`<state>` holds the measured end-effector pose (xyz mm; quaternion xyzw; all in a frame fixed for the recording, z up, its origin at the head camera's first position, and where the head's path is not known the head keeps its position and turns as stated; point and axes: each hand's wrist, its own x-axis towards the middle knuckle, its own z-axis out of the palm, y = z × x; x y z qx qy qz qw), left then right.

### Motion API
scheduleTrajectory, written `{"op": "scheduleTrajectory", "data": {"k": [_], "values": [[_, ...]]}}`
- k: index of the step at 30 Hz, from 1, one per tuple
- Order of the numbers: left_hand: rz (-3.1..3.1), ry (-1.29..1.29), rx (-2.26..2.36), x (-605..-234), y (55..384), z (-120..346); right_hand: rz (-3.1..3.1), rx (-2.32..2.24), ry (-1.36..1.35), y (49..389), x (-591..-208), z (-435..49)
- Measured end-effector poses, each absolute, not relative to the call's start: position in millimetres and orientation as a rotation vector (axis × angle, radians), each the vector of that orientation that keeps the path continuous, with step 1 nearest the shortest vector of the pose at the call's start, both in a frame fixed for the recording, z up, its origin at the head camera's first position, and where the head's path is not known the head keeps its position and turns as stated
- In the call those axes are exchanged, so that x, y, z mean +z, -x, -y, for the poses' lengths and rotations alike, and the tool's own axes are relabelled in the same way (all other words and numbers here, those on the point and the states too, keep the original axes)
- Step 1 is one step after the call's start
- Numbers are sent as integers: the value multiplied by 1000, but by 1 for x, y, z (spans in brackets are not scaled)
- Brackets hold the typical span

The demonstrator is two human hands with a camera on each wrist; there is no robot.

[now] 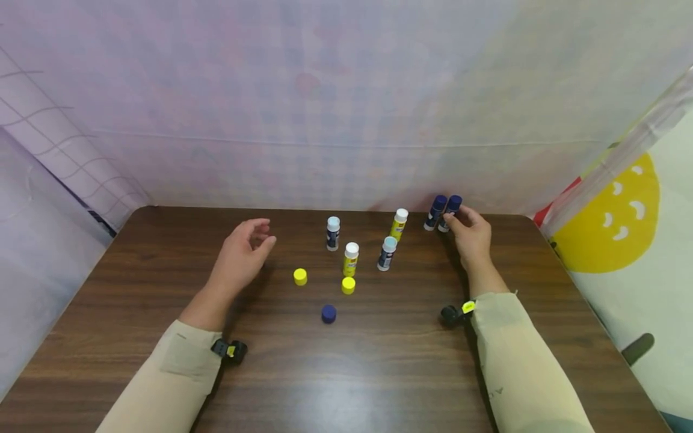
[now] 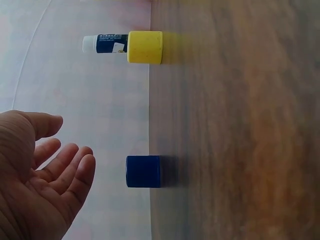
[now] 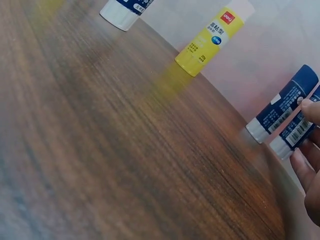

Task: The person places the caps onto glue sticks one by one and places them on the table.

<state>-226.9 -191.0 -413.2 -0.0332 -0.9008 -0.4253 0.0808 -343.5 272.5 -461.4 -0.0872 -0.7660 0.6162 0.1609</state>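
Head view: toward the upper right of the frame, on the worktop (image 1: 400, 361), the right hand (image 1: 473, 234) pinches a capped navy glue stick (image 1: 450, 213) just beside a second capped navy stick (image 1: 435, 213). The left hand (image 1: 242, 252), left of centre, is relaxed and holds nothing. Two yellow caps (image 1: 300, 276) and a navy cap (image 1: 328, 314) lie near the middle.

Left wrist view: the left hand, at lower left, is loosely bent and bare, apart from the navy cap at lower centre. So small and smooth a cap would likely want a fingertip pinch at its sides.

Right wrist view: at the right edge, thumb and fingers take the held stick by its barrel; the frame cuts the grip, so its firmness is hard to tell. The stick looks light, stiff-shelled, slick rather than fragile; mid-barrel is probably the steadiest hold.
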Motion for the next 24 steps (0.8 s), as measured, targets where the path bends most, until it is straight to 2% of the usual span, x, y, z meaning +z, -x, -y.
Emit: {"op": "scheduleTrajectory", "data": {"k": [24], "values": [[2905, -19, -1172, -414, 231, 197, 2254, 1739, 268, 347, -465, -273]]}}
